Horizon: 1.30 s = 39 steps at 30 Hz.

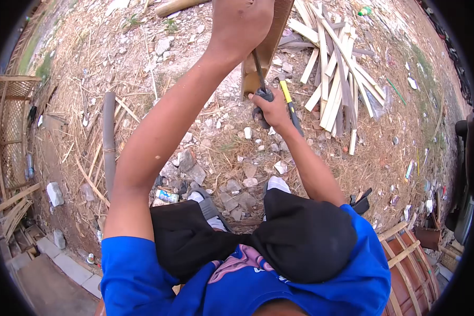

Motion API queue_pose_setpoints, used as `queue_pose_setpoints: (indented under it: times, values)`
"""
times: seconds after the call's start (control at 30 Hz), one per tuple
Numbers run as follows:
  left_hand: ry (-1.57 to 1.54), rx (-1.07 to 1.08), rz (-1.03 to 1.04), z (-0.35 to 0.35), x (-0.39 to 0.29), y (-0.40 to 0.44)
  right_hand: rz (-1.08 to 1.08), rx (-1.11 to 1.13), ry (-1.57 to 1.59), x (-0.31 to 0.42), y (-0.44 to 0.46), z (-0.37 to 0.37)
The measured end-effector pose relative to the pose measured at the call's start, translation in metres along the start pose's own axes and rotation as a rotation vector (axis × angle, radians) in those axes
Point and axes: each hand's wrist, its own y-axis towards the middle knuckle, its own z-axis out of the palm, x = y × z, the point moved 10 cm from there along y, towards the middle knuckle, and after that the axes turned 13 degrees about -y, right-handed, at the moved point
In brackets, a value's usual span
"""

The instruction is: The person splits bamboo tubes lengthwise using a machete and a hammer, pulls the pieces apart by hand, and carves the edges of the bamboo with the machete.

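Observation:
My right hand [275, 108] is closed around the black handle of a handsaw [258, 68]. The blade appears nearly edge-on, running away from me against a brown wooden board [277, 39]. At the top edge of the view, my left hand [242, 23] is on the same board, its back toward me; the fingers curl out of sight on the far side and seem to grip it. Just right of my right hand, a tool with a yellow and black handle [286, 95] lies on the ground, its head hidden or unclear.
A pile of thin wooden strips [332, 68] lies at the upper right. A grey pole [109, 137] rests left of my left arm. Stones [192, 166] and a crumpled can [167, 196] are near my feet. Woven cane panels [13, 131] stand at far left.

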Motion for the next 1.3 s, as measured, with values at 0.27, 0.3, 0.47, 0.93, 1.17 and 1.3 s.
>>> queue_pose_setpoints:
  times: [0.27, 0.3, 0.47, 0.93, 1.17, 1.3]
  values:
    - [-0.056, 0.082, 0.151, -0.002, 0.006, -0.010, 0.140, 0.380, 0.018, -0.007, -0.003, -0.013]
    - [0.002, 0.095, 0.138, -0.004, 0.008, -0.011, 0.163, 0.406, 0.024, -0.005, -0.005, -0.015]
    - [-0.015, 0.096, 0.087, -0.006, 0.009, -0.015, 0.234, 0.636, 0.018, -0.015, 0.001, -0.031]
    - [-0.080, -0.046, 0.155, 0.002, 0.008, -0.037, 0.280, 0.304, -0.011, 0.012, -0.039, -0.008]
    - [-0.566, 0.397, -0.111, 0.038, 0.022, -0.043, 0.335, 0.338, 0.031, -0.014, -0.059, -0.032]
    - [-0.801, 0.522, -0.325, 0.049, 0.004, -0.011, 0.297, 0.472, -0.104, -0.004, -0.045, -0.037]
